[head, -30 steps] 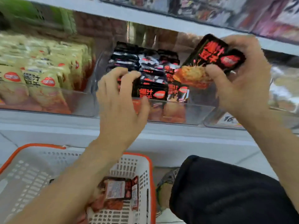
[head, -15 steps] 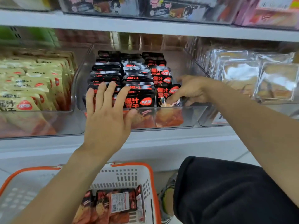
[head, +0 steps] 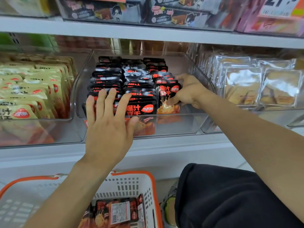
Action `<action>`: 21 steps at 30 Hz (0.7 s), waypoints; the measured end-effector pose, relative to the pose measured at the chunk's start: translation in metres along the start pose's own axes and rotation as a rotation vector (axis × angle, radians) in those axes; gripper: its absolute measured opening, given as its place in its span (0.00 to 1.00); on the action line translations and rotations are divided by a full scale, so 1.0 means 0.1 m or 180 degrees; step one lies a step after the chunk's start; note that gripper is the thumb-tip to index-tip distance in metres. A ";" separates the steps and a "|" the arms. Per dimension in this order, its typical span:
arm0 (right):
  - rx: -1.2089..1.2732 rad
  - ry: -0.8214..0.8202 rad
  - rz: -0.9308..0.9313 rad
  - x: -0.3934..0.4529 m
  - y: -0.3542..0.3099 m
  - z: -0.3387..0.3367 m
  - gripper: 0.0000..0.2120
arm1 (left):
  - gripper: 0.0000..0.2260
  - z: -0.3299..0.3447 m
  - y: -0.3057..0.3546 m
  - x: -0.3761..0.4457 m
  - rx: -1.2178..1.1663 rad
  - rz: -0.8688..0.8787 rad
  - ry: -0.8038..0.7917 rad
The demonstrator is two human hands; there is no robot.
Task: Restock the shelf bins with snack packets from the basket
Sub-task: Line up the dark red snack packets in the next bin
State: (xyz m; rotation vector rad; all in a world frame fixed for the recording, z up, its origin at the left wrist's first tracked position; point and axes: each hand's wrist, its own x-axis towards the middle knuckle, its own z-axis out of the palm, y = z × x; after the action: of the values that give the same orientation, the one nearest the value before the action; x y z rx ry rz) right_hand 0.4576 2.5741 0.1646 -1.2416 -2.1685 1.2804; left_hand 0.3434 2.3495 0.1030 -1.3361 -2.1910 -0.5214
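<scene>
While the left hand (head: 107,129) lies flat with straight, spread fingers over the front of the clear middle bin (head: 177,124), pressing on the two left rows of black snack packets (head: 138,96), the right hand (head: 189,91) reaches in from the right side of the same bin. Its thumb and fingers pinch a black-and-red packet (head: 167,94) that stands upright at the front of the right-hand row, touching the packets behind it. The two hands are apart, with the middle row between them. Below the shelf (head: 164,150), a white basket (head: 131,183) with an orange rim holds more packets (head: 118,213) of the same kind (one shows a white barcode label). The bin to the left (head: 69,132) is filled with yellow packets (head: 32,96), and the bin to the right holds silvery clear-wrapped packs (head: 259,83). A higher shelf carries dark boxed goods (head: 172,15). The person's black-clad knee (head: 222,195) sits at lower right, just beside the basket.
</scene>
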 end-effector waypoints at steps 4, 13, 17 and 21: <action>-0.0295 0.0023 -0.0130 0.06 0.02 0.07 0.48 | 0.25 -0.01 0.01 0.00 -0.0041 -0.0009 0.0008; -0.0610 -0.0755 0.0088 0.06 -0.04 0.04 0.69 | 0.25 -0.03 0.00 0.00 -0.0121 0.0005 0.0030; -0.1010 -0.0602 -0.0053 0.13 -0.05 0.06 0.66 | 0.25 -0.03 0.01 0.00 -0.0130 -0.0005 0.0017; -0.1108 -0.0167 -0.0345 0.23 -0.06 0.11 0.60 | 0.24 -0.02 0.01 -0.01 -0.0111 0.0000 0.0033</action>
State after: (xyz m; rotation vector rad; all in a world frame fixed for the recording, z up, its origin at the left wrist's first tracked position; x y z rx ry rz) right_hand 0.4343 2.5851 0.1602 -1.2017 -2.5370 0.9284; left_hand 0.3447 2.3480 0.1044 -1.3483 -2.1829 -0.5677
